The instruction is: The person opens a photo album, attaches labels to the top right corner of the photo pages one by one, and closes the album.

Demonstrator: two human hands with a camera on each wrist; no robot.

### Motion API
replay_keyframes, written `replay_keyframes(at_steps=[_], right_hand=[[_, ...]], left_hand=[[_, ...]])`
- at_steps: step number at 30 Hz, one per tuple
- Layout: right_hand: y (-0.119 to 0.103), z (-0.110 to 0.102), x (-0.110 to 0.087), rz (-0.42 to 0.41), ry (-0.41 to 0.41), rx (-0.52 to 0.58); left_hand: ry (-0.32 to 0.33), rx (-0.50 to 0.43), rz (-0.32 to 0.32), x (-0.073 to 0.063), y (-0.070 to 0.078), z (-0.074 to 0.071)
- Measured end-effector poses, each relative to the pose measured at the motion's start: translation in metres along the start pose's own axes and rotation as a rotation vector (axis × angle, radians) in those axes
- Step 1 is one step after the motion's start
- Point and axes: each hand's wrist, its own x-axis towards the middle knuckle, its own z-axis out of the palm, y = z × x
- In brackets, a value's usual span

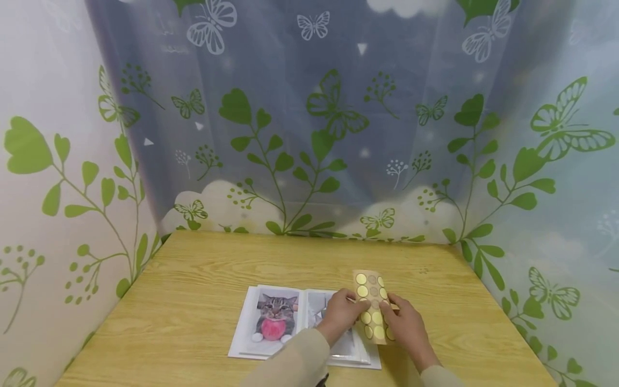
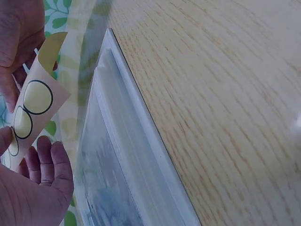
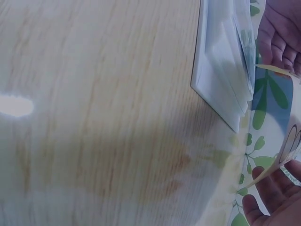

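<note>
A tan sheet of round gold stickers [image 1: 374, 318] is held upright between both hands, over the right edge of the photo album. My left hand [image 1: 342, 313] pinches its left edge, thumb on the front. On the opposite edge my right hand [image 1: 408, 327] grips it the same way. A few circles near the top centre look bare brown rather than gold. In the left wrist view the sheet [image 2: 35, 101] curls at one corner. The open album [image 1: 240, 329] lies below, showing a cat photo [image 1: 276, 314] on its left page; the left hand and sleeve partly cover the right page.
The album rests on a wood-grain table [image 1: 193, 279]. Behind and along both sides hangs a curtain [image 1: 271, 140] printed with green leaves and butterflies, meeting the table's edges.
</note>
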Motion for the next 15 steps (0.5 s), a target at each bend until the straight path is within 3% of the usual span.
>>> replay_keyframes(at_steps=[12, 15], right_hand=[[-0.0005, 0.0007, 0.0002, 0.01, -0.021, -0.016], [-0.0011, 0.0006, 0.0, 0.004, -0.023, -0.021]], left_hand=[[-0.011, -0.051, -0.011, 0.0025, -0.0048, 0.0012], [-0.021, -0.102, -0.024, 0.0015, -0.0034, 0.0008]])
